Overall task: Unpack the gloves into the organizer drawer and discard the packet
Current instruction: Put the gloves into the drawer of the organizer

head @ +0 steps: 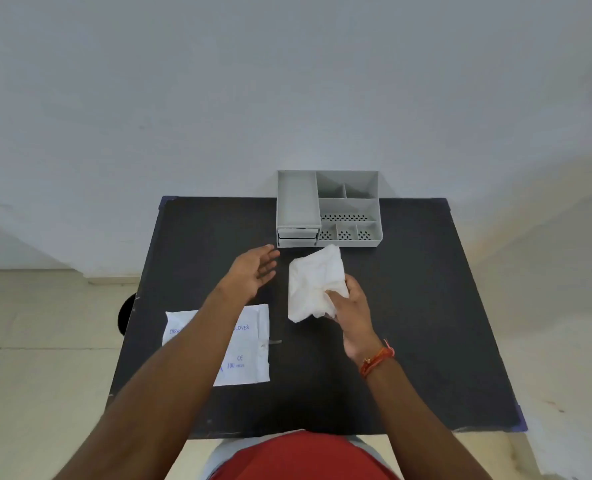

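A bundle of thin white gloves (pixel 313 282) is held above the black table, just in front of the grey organizer (pixel 350 206). My right hand (pixel 351 311) is shut on the bundle's lower right part. My left hand (pixel 253 271) hovers open to the left of the gloves, palm turned toward them, touching nothing. The white glove packet (pixel 249 344) with blue print lies flat at the table's left, partly hidden under my left forearm. The organizer's two small drawers (pixel 297 237) at its lower left front look closed.
The black table (pixel 408 306) stands against a pale wall, the organizer at its far edge. The organizer has a long open tray on the left and several small compartments on the right. A dark round object (pixel 125 315) shows beside the table's left edge, on the floor.
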